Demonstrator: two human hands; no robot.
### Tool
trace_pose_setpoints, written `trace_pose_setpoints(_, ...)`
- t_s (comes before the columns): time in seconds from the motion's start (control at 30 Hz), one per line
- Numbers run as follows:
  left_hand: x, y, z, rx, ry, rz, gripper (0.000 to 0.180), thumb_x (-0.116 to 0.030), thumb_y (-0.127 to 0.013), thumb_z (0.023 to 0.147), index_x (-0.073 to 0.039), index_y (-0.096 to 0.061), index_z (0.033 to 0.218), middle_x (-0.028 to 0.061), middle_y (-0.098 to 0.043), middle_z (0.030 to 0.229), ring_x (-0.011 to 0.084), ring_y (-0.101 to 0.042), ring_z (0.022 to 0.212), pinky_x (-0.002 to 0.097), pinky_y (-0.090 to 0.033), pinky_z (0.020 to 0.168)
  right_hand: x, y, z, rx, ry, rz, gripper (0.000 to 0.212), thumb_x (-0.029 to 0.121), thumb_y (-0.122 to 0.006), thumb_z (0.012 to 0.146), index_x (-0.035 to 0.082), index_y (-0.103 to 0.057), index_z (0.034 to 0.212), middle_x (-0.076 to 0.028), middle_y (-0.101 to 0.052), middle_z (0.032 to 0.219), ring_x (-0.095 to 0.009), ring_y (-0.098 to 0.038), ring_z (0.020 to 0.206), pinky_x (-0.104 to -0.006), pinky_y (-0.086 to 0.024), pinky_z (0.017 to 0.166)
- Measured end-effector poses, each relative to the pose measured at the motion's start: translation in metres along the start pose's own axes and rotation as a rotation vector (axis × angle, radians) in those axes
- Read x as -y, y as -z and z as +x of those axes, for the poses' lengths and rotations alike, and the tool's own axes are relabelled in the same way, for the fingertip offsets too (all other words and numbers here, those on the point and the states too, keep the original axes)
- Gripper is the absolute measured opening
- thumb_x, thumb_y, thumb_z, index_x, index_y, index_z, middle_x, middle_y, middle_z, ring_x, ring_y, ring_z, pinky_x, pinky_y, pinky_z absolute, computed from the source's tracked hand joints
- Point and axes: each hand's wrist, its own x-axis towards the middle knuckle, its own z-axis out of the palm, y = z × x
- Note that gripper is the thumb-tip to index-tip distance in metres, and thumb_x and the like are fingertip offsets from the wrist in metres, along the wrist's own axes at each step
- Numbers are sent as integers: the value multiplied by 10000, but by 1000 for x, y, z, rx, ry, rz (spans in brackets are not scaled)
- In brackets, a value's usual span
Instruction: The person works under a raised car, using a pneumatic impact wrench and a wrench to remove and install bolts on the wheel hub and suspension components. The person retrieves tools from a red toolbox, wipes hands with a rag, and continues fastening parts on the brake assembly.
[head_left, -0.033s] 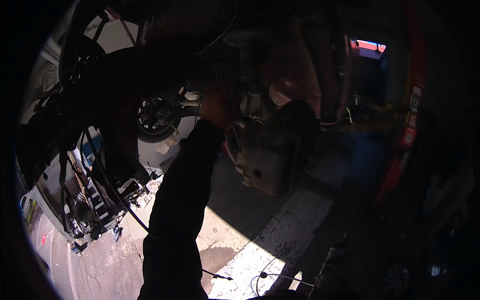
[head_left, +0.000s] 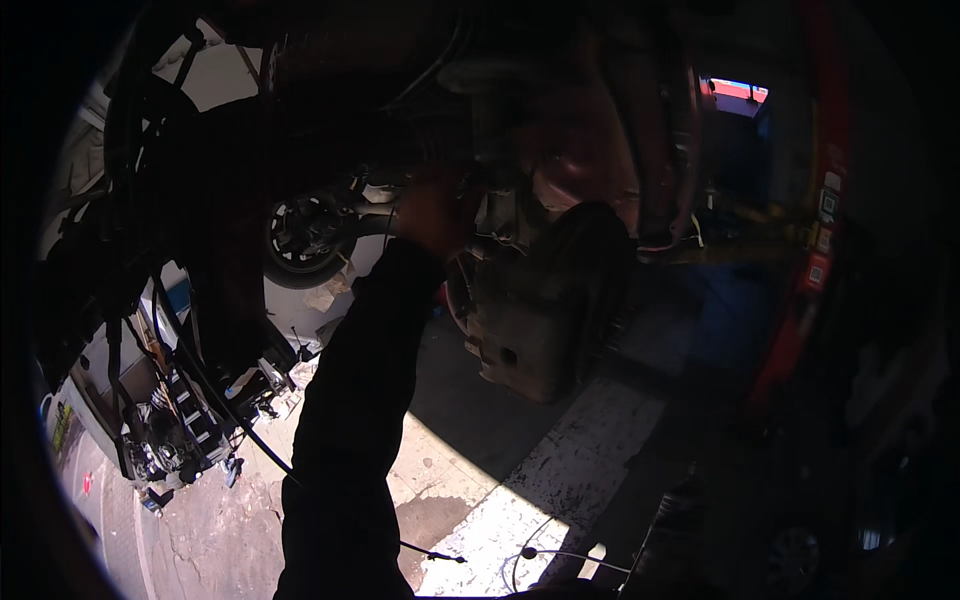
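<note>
My left hand [head_left: 435, 215] is raised among dark parts on the underside of a lifted vehicle [head_left: 400, 60]. Its dark-sleeved arm comes up from the lower edge. Deep shadow hides the fingers and whatever they may touch. Just right of and below the hand hangs a boxy, dirty, tank-like part [head_left: 520, 345] with a round dark hole. A metal bracket-like piece [head_left: 498, 215] sits close beside the hand. To its left is a wheel [head_left: 305, 240] with its hub parts showing. I cannot make out my right hand.
A red post [head_left: 825, 220] stands at right, with a yellowish lift arm [head_left: 760, 240] reaching inward. A black cable [head_left: 240, 425] hangs at left, near a pile of tools and parts [head_left: 180, 430]. Another thin cable [head_left: 575, 553] loops low over the sunlit floor [head_left: 450, 480].
The view has shifted slightly, so the wheel and tank-like part sit a little further left and lower. My left hand stays up among the same parts.
</note>
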Motion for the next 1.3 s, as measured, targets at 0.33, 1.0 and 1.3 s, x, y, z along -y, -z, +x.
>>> trace_pose_setpoints(0.33, -3, -22, 12, -67, -224, 187, 258, -210, -748, 1008, -65, -773, 1220, 169, -741, 1114, 309, -736, 1015, 412, -597, 860, -58, 46, 101, -21, -79, 156, 505, 442, -724, 971, 88, -658, 1324, -123, -742, 1059, -255, -734, 880, -446, -590, 734)
trace_pose_setpoints(1.0, -61, 33, -243, -799, 760, -306, 262, -301, -593, 1148, -85, -710, 1238, -57, -684, 1007, 35, -497, 805, 235, -423, 729, -54, 107, 450, 706, 421, 718, 533, 452, -670, 995, 65, -632, 1360, -145, -739, 1090, -273, -749, 893, -455, -608, 761)
trace_pose_setpoints(1.3, -242, -135, -697, -111, 2170, -427, 354, -313, -609, 1081, 14, -738, 1128, 183, -791, 1007, 322, -784, 896, 422, -633, 741, -99, 79, 453, 913, 246, 787, 547, 456, -645, 1005, 55, -620, 1376, -155, -737, 1104, -281, -756, 898, -459, -616, 773)
